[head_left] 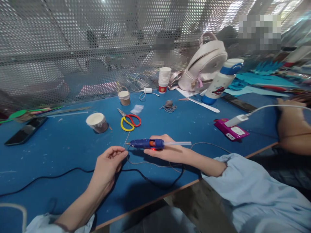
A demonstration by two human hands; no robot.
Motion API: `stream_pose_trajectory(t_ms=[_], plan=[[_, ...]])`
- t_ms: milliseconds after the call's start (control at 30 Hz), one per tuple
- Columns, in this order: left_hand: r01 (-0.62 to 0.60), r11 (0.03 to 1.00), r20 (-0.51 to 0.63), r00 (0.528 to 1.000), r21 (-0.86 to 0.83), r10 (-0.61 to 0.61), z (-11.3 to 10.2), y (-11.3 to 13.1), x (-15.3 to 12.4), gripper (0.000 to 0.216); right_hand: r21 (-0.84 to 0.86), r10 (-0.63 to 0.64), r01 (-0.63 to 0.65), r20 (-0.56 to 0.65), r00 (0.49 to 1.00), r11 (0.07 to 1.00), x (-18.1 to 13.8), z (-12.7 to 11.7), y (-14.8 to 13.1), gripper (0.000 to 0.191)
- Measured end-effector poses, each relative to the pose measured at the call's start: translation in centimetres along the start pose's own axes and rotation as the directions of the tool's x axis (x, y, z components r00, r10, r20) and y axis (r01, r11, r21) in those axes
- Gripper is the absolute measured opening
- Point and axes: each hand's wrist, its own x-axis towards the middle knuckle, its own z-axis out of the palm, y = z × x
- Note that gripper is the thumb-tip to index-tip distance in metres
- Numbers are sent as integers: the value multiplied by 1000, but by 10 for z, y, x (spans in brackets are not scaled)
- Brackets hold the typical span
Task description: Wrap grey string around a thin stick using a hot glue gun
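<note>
My right hand [165, 149] is wrapped round a blue hot glue gun [143, 143], its nozzle pointing left. A clear glue stick [181, 143] sticks out of the gun's back, and a small red light glows on its body. Between thumb and fingertips, my left hand [109, 161] pinches a thin grey string [143, 163] close to the nozzle. The string trails across the table below the gun. Beyond the hands lie scissors [130, 121] with one yellow and one red handle. A whitish wrapped paper cup [97, 122] stands to their left.
A small cup with a handle [124, 97], stacked paper cups [165, 79], a ball of grey string [169, 104], a bottle [220, 84] and a backpack [206, 63] stand behind. A magenta power strip [230, 130] lies right, near another person's arm [293, 129]. A black cable [60, 173] crosses the table.
</note>
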Motion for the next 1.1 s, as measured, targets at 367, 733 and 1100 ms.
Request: stream_pose_trajectory(t_ms=[367,733,1100], plan=[[2,1000,7,1000,-10,-2,1,0,1,31,-13,-63,63,10,998,998,-1,2,4,35],[6,1000,25,1000,0,-6,1,1,0,30,-75,-159,159,1,987,984,-2,3,3,33],[11,1000,11,1000,1,-11,3,3,-1,31,-95,-202,203,21,979,975,-3,3,4,33]])
